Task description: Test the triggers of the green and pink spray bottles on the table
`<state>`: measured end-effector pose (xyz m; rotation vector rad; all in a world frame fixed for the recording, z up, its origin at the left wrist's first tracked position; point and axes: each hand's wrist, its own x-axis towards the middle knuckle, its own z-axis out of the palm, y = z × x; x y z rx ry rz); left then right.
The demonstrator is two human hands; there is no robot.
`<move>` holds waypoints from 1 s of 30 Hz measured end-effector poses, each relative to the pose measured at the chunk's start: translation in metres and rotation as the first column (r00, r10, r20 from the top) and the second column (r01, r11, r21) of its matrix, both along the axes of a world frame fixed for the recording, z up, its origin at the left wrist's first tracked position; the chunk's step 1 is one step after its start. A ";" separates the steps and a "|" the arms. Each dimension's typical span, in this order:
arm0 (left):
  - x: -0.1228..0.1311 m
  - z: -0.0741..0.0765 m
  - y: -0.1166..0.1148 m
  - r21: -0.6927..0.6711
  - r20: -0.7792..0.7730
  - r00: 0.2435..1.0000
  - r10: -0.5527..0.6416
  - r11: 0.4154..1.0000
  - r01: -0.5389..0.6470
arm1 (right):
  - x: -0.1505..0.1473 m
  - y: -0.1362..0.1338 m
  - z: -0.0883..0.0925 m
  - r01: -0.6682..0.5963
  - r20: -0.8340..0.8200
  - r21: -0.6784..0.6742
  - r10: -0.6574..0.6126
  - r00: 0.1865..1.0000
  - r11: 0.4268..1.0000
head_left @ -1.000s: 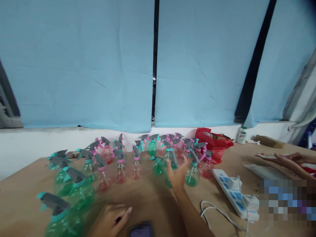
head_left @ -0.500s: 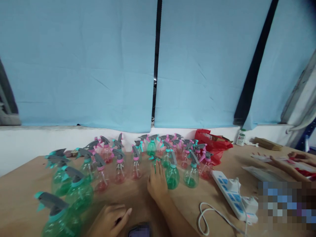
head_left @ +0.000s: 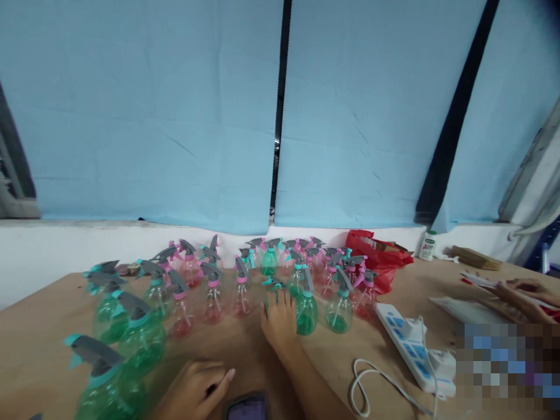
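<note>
My right hand (head_left: 280,322) reaches forward with its fingers round a green spray bottle (head_left: 275,283); the hand hides most of its body, and the grey-and-teal head shows above the fingers. To its right, close by, stands another green bottle (head_left: 306,314), with a further green bottle (head_left: 339,312) beyond. My left hand (head_left: 196,386) rests low over the table, its fingers loosely curled and thumb forward, with nothing visible in it. A pink bottle (head_left: 213,303) and a large green bottle (head_left: 142,344) stand upright on the left side.
More spray bottles line the back near a red plastic bag (head_left: 378,259). A white power strip (head_left: 406,344) with plugs and a white cable (head_left: 363,379) lies right. A phone (head_left: 246,407) lies at the front edge. A co-worker's hands (head_left: 525,297) handle red-and-white material at right.
My right hand's fingers have curled down round the green bottle, covering its trigger. The left hand stays in place. At right, the co-worker's hands have shifted with their material.
</note>
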<state>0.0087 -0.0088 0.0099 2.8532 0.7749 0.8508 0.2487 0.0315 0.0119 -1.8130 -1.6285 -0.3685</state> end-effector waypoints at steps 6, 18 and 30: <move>0.001 -0.003 0.002 -0.025 0.013 1.000 -0.019 1.000 0.019 | -0.003 -0.007 0.016 0.014 -0.046 -0.028 -0.015 0.999 1.000; -0.001 -0.008 0.005 -0.057 0.028 0.999 0.026 0.998 -0.024 | -0.010 -0.008 -0.001 0.017 -0.156 0.000 -0.016 0.988 1.000; -0.001 -0.005 0.003 -0.065 0.044 0.999 0.033 0.997 -0.030 | -0.019 -0.002 -0.024 -0.038 -0.351 0.220 0.116 0.929 0.975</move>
